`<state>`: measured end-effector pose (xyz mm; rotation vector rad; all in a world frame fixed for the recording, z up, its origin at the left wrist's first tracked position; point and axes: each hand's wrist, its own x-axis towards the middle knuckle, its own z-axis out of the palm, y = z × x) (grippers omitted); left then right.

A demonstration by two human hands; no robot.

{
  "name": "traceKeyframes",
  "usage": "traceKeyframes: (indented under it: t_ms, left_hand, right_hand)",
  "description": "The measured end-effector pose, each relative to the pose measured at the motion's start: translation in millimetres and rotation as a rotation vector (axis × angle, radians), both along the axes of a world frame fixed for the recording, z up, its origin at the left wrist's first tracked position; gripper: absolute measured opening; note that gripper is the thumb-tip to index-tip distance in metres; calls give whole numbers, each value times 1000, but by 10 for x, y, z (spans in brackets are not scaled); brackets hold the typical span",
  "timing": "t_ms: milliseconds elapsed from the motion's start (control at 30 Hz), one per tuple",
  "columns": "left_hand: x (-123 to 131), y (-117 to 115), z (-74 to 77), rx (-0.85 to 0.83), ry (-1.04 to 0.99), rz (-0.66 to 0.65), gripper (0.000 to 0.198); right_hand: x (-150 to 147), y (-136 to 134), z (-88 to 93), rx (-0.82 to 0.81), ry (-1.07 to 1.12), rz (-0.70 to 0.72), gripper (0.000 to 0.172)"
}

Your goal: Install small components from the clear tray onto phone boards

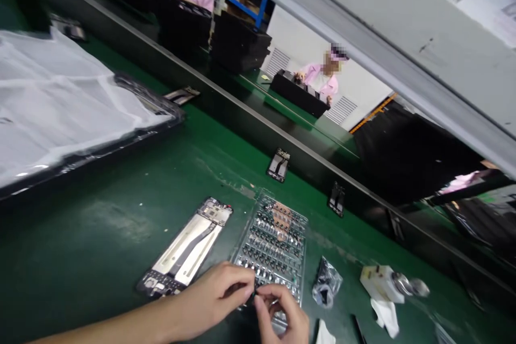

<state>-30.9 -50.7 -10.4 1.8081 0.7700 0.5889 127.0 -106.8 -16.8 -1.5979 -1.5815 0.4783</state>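
Note:
My left hand [220,293] and my right hand [282,312] meet over the near end of a clear plastic tray [305,242] holding rows of small electronic parts. Both hands are closed, thumb against fingers. A tiny dark piece with a hint of green shows between the fingertips, too small to name. I cannot tell which hand grips it, or whether both do. Left of the tray lies an opened phone body [189,247], its circuit board at the far end and a dark ribbon cable along its silver middle.
Right of the tray are a small plastic bag [326,282], a white bottle with a metal top [381,282] and a white cloth [385,317]. More phone bodies [278,164] lie along the back ledge. A white-covered black tray [72,102] stands left. Two people in pink work beyond.

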Motion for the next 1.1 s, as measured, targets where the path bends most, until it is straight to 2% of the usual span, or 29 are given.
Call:
traceKeyframes:
  t_ms: [200,267,367,433,533,600,767,867,933,1000,1100]
  left_hand:
    - [28,-11,-123,95,36,-32,29]
    - [32,-11,-150,103,50,-42,29]
    - [30,-22,-143,146,56,-52,29]
    - [23,-41,-112,203,29,-76,28]
    - [16,-83,-64,301,-17,-140,24]
    - [19,-113,-50,356,-26,-169,22]
    - [23,-154,-73,444,33,-209,22]
    - [4,-142,-79,451,61,-243,22]
    - [-14,-131,-68,433,62,-267,22]
    - [-29,-124,-52,398,63,-279,23]
    - [-33,-127,-36,334,74,-287,23]
  right_hand:
    - [-80,-42,-18,-134,-6,56,15]
    - [-65,-59,-8,-210,70,79,15]
    - [88,-76,52,-350,265,88,19]
    - [268,-78,102,-420,305,9,22]
    - [511,-53,128,-478,138,-131,21]
    - [568,-19,109,-501,-23,-150,17]
    - [423,63,69,-479,-336,-161,13]
    - [451,20,83,-451,-377,-212,12]
    - [588,-79,82,-383,-319,-301,19]
    - [779,-214,62,-273,-262,-452,28]
    - [1021,-385,-12,-198,-370,-618,34]
